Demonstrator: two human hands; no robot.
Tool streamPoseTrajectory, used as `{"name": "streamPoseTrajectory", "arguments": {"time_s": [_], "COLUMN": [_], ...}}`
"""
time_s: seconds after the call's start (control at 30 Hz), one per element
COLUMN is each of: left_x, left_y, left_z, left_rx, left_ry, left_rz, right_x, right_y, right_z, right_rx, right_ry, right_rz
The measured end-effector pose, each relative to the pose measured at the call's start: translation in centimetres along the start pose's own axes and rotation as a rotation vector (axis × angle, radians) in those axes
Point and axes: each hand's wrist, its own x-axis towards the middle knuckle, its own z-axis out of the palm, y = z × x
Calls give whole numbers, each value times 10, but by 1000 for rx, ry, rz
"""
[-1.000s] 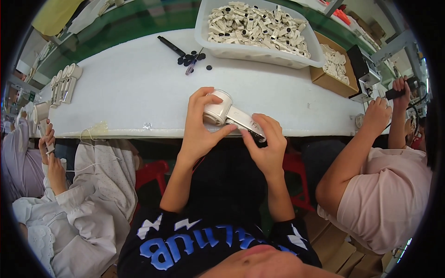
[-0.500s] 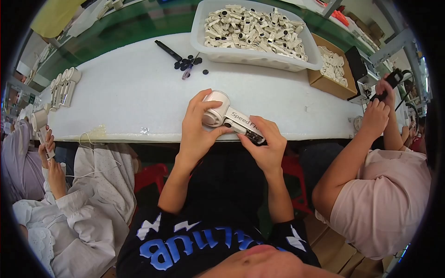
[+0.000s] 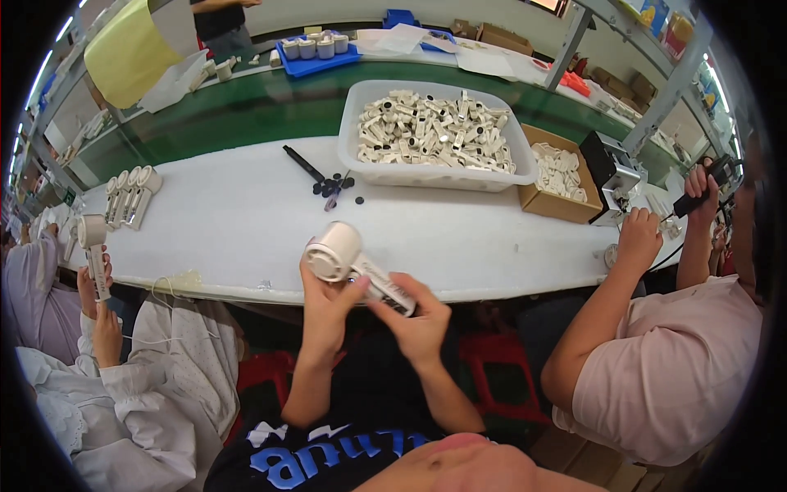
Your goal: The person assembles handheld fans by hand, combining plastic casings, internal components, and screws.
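A white handheld fan [image 3: 336,244] with a round head and a straight handle is held over the table's near edge, tilted with its head up and to the left. My left hand [image 3: 322,316] is closed round the head's lower side, its thumb by the joint with the handle. My right hand [image 3: 420,324] grips the handle's lower end between thumb and fingers. Dark parts show along the handle's near side, though blur hides their detail. Beyond the fan lie several small black discs [image 3: 325,187], a purple-handled screwdriver [image 3: 331,200] and a black stick-shaped tool [image 3: 303,163].
A translucent tub [image 3: 443,177] of small white parts stands at the back, beside a cardboard box [image 3: 560,204] of white pieces. Several fans [image 3: 134,197] lie far left. Co-workers sit on both sides, one holding a fan [image 3: 93,250], the other a black tool [image 3: 705,187].
The view has tilted up, showing more of the far bench and a blue tray. Both hands have brought the fan closer to me and a little left, still gripping it.
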Motion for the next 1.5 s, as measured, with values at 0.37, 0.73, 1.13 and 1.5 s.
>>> {"name": "streamPoseTrajectory", "arguments": {"time_s": [0.37,0.73,1.13,1.5], "left_x": [132,150,298,277], "left_y": [107,56,-31,61], "left_z": [-110,31,68,77], "left_rx": [1353,1283,1331,955], "left_ry": [181,-638,-542,-761], "left_rz": [145,437,351,237], "right_x": [52,97,-7,-6], "right_y": [-34,-8,-2,42], "right_z": [-33,-71,-62,-73], "right_rx": [-63,-1117,-1183,-897], "right_ry": [-185,-192,-118,111], "right_rz": [-131,-337,-303,-586]}}
